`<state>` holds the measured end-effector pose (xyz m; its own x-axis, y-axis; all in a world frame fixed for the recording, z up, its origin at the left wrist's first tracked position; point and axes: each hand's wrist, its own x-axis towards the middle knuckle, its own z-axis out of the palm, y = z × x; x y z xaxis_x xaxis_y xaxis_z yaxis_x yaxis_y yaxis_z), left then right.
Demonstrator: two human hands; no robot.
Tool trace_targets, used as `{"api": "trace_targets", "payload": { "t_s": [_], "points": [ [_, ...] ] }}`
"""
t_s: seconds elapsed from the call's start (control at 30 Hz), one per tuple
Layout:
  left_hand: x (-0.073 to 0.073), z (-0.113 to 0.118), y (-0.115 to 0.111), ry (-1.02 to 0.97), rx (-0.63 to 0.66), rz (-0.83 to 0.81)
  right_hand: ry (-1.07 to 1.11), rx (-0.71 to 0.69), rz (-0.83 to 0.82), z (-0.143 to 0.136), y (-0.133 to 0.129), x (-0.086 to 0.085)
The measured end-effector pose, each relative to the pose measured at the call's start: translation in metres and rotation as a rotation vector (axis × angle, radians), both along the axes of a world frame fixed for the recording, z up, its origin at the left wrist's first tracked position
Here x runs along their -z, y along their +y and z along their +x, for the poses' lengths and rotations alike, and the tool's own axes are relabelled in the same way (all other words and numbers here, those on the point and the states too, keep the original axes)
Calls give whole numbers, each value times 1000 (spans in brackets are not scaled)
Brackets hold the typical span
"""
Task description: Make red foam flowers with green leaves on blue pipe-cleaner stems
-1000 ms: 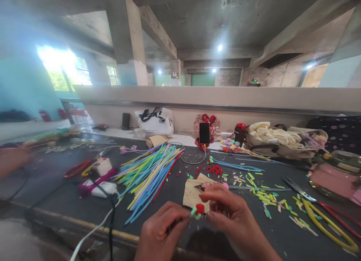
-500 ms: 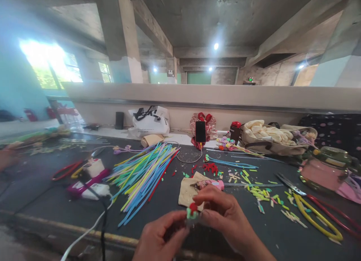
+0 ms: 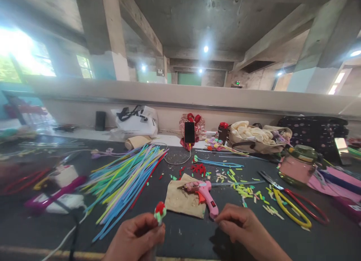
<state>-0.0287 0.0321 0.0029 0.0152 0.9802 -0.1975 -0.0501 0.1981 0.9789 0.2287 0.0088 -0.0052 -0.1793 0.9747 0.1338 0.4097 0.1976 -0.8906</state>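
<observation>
Pinched in my left hand [image 3: 138, 236] is a small red and green flower piece [image 3: 160, 212], held upright near the table's front edge. My right hand [image 3: 244, 229] is at the handle end of a pink glue gun [image 3: 208, 199], its thumb and fingers pressed together; whether they grip the handle tip is hard to make out. The gun lies on a beige cloth pad [image 3: 175, 201], nozzle pointing left. Behind the pad are red fuzzy pieces [image 3: 199, 169].
Colourful pipe cleaners [image 3: 129, 182] spread at centre left. Yellow-green cut bits [image 3: 244, 190], yellow-handled scissors [image 3: 293, 212] and a glass jar [image 3: 299, 165] are on the right. A phone [image 3: 189, 132] stands at the back. Cables cross the left side.
My hands have parted. The flower piece has gone left with my left hand, while my right hand has moved right to the glue gun's handle end. The view has turned right.
</observation>
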Motion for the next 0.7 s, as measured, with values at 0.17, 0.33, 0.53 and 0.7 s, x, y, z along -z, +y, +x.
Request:
{"api": "trace_targets", "payload": {
  "t_s": [0.17, 0.33, 0.53, 0.7],
  "points": [
    [-1, 4, 24, 108, 31, 66, -123, 50, 26, 19, 16, -12],
    [7, 4, 50, 210, 84, 110, -75, 219, 37, 45, 33, -17],
    [29, -2, 63, 195, 153, 111, -158, 487, 124, 81, 28, -17],
    [27, -2, 57, 266, 158, 87, -155, 534, 105, 94, 25, -15]
  ]
}}
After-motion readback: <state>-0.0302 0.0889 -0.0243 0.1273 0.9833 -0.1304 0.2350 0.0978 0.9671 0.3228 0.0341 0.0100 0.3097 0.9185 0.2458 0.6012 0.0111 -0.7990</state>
